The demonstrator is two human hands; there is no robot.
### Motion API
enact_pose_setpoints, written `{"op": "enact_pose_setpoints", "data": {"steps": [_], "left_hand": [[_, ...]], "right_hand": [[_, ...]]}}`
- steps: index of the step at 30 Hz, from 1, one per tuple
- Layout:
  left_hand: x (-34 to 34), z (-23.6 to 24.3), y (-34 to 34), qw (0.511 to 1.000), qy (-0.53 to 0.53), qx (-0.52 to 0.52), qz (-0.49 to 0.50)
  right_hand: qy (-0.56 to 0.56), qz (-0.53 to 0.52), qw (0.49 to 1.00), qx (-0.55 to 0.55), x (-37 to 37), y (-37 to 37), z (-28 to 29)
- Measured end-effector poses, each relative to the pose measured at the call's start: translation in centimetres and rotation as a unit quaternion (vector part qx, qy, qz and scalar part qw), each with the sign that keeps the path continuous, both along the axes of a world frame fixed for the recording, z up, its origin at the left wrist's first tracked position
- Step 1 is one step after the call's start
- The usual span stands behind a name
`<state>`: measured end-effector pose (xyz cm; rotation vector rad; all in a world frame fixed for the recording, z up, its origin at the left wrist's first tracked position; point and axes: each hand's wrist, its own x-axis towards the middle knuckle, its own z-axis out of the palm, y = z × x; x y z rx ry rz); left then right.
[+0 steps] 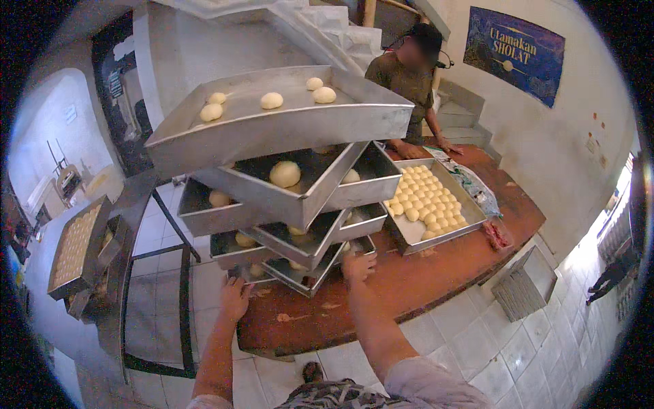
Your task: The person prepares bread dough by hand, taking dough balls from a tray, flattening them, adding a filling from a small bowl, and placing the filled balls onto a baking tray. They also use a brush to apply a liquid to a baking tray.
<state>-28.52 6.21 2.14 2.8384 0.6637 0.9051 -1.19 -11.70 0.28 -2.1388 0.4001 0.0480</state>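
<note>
A tall stack of metal baking trays stands in front of me at the near left end of the table, the trays turned crosswise over one another. Round pale dough balls lie in them, several in the top one. Low at the stack's left side, my left hand has its fingers curled at the edge of the bottom tray. My right hand grips that tray's right side, fingers bent over its rim. Part of the bottom tray is hidden beneath the ones above.
A tray of closely set dough balls rests on the brown table, beside plastic packets. Across it a person leans on the tabletop. More filled trays are at left, near a black metal frame.
</note>
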Motion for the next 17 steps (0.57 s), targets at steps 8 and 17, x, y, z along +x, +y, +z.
{"op": "enact_pose_setpoints", "data": {"steps": [8,17], "left_hand": [[-6.3,2.3,-7.7,0.990,0.108,-0.084,0.032],[-11.7,14.5,0.1,0.863,-0.478,-0.164,0.019]], "right_hand": [[-0.031,0.008,0.997,-0.064,-5.7,-6.4,-3.1],[-0.047,-0.020,0.999,-0.013,-7.4,-9.1,-5.8]]}}
